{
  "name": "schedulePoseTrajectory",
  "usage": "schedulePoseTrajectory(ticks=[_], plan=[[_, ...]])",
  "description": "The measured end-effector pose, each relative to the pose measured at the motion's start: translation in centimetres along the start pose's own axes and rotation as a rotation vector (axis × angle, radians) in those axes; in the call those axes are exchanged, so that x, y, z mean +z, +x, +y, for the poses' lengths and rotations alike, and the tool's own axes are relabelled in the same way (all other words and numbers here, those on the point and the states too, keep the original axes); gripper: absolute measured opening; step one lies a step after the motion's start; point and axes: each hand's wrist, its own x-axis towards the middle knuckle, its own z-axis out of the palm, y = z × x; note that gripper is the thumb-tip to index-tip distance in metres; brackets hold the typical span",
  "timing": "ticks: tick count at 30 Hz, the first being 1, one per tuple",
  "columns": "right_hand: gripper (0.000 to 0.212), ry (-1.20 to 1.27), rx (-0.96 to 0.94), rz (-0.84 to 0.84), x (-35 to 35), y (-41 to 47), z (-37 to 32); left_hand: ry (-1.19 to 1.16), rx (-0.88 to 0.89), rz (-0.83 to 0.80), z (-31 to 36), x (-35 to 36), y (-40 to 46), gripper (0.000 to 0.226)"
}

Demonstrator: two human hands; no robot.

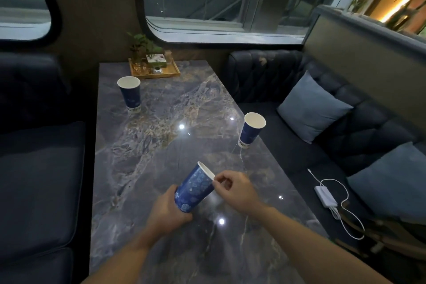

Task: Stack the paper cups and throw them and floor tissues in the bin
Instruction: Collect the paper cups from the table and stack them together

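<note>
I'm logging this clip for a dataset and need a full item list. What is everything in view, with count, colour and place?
held paper cup: 1, blue with white rim, tilted above the near table
standing paper cups: 2, blue, one far left, one at the right edge
table: 1, grey marble, centre
wooden tray: 1, tan, far end of the table, holding a plant, glass jars and a small box
sofas: 2, dark, left and right
cushions: 2, light blue, right sofa
charger with cable: 1, white, right sofa seat
windows: 2, far wall
left hand: holds the cup's base
right hand: fingers pinch its rim
</note>
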Motion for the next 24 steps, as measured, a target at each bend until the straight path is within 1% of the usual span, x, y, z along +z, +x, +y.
schedulePoseTrajectory(ticks=[3,5,9,11,16,20,24], plan=[[0.012,-0.042,-0.019,-0.021,-0.7,2.0,0.6,-0.026,-0.004,0.020,-0.1,-0.5,1.1,0.054],[0.012,-0.057,-0.029,-0.046,-1.2,3.4,1.3,-0.046,-0.019,0.038,-0.3,-0.8,1.8,0.053],[0.008,-0.105,-0.029,-0.009,-2.7,6.5,2.9,-0.053,-0.027,0.041,-0.9,-1.1,3.1,0.051],[0.009,-0.166,0.001,0.015,-3.6,8.1,4.0,-0.025,-0.039,0.038,-1.1,-1.1,3.6,0.051],[0.021,-0.311,0.063,0.019,-5.7,11.0,6.1,0.020,-0.078,0.035,-1.2,-0.6,4.7,0.049],[0.026,-0.383,0.175,-0.029,-7.0,13.1,6.6,0.006,-0.088,0.023,-1.4,-0.2,5.3,0.051],[0.031,-0.457,0.236,-0.101,-7.6,14.9,7.1,-0.003,-0.091,0.012,-1.5,-0.1,5.7,0.053]])
